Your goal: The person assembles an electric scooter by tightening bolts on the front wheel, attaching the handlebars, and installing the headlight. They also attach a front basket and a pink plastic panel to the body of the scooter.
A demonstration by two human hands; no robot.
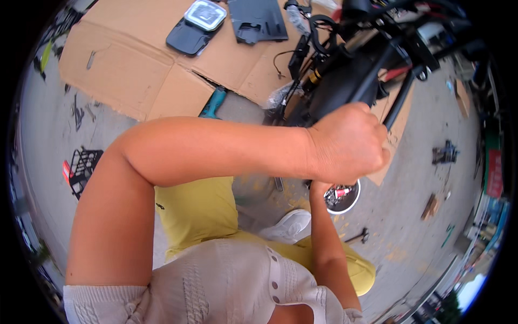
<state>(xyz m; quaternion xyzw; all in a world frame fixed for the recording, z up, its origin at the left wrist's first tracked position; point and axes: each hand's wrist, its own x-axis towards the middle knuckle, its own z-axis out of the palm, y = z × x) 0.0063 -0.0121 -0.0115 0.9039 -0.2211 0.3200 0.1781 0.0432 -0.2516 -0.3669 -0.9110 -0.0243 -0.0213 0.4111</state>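
My left arm reaches across from the left, and my left hand [353, 144] is closed in a fist beside the black two-wheeler part [345, 86], which has a curved mudguard-like cover and dark tubes. What the fist grips, if anything, is hidden by its back. Under it, my right hand [319, 187] is almost wholly covered; only the wrist area shows, and its fingers are out of sight. Just beyond that wrist stands a round bowl [354, 204] of small metal parts with a red-and-white item among them.
Flattened cardboard [118, 65] covers the floor ahead, bearing a clear-lidded box [205, 14] and a black plastic panel [258, 21]. A teal-handled tool [215, 102] lies at its edge. A hammer [360, 236] rests at right, a black basket [85, 164] at left. Loose tools [79, 114] lie farther left.
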